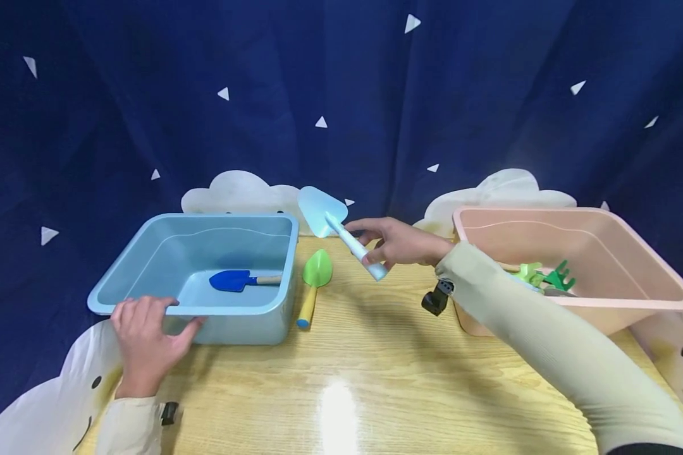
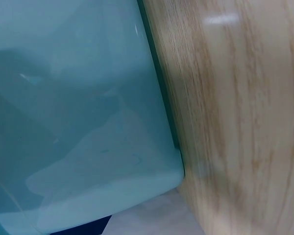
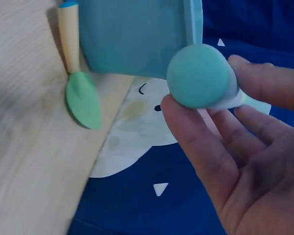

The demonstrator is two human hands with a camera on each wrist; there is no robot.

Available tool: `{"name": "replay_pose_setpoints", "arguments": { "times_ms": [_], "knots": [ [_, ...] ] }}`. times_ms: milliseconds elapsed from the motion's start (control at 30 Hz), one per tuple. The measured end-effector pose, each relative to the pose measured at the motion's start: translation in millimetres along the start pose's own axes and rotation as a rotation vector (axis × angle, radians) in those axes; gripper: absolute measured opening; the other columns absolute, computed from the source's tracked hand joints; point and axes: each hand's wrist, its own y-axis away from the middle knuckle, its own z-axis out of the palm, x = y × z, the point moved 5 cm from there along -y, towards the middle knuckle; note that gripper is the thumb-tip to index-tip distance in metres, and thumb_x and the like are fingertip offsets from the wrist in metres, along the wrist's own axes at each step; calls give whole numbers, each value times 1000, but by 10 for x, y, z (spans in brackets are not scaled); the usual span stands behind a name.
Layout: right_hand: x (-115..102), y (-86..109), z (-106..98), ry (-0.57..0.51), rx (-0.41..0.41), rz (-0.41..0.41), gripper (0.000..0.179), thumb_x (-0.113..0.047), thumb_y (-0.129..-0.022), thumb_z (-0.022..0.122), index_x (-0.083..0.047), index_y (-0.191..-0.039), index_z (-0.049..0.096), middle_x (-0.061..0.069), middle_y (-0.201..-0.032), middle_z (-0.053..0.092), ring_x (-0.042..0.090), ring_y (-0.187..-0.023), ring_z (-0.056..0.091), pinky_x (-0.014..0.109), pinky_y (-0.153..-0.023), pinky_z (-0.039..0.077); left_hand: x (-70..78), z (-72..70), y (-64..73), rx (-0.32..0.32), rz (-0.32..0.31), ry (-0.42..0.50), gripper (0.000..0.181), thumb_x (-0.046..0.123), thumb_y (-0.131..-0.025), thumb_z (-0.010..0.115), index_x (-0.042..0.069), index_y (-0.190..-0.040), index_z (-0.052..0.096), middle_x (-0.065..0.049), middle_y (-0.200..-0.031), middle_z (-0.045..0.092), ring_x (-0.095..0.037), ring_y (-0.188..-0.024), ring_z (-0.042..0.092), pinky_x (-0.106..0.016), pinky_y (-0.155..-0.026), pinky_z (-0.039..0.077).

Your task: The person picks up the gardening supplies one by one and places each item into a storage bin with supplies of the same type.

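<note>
In the head view my right hand holds a light blue toy trowel by its pale handle, raised above the table with the blade toward the back left. The right wrist view shows the rounded teal handle end between thumb and fingers. My left hand grips the front rim of a blue bin, thumb outside. Inside that bin lies a dark blue trowel with a wooden handle. Beside the bin, on the table, is a green trowel with a yellowish handle.
A pink bin stands on the right with green rake-like toys and other pieces inside, partly hidden by my right sleeve. Behind the wooden table hangs a dark blue curtain with white triangles and clouds.
</note>
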Motion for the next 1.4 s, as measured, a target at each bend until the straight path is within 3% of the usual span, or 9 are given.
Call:
{"name": "replay_pose_setpoints", "arguments": {
  "times_ms": [233, 767, 1033, 1400],
  "knots": [
    [-219, -148, 38, 36, -104, -23, 63, -2, -85, 58, -26, -138, 37, 9, -116, 58, 20, -83, 63, 37, -64, 55, 34, -4, 3, -18, -3, -14, 67, 66, -70, 59, 0, -77, 60, -15, -68, 53, -38, -73, 43, -55, -85, 26],
    [-768, -561, 224, 114, -282, 1, 58, -3, -85, 58, -28, -135, 43, 8, -119, 58, 23, -96, 60, 38, -71, 56, 137, 3, 7, -44, 0, -28, 64, 64, -70, 61, 0, -78, 59, -14, -70, 53, -37, -76, 44, -55, -89, 26],
    [-997, -804, 335, 96, -292, -28, 58, -2, -84, 60, -29, -133, 45, 3, -113, 62, 21, -92, 60, 38, -70, 56, 144, -26, -22, -40, -14, -28, 63, 63, -70, 62, 0, -78, 60, -14, -70, 53, -37, -77, 45, -55, -90, 26],
    [-1087, -1015, 438, 5, -306, -37, 60, -1, -82, 63, -32, -131, 49, -1, -115, 64, 18, -94, 59, 36, -72, 54, 168, 50, -16, -83, -20, -21, 56, 56, -66, 66, 2, -80, 60, -12, -70, 53, -36, -79, 45, -54, -91, 26]
  ]
}}
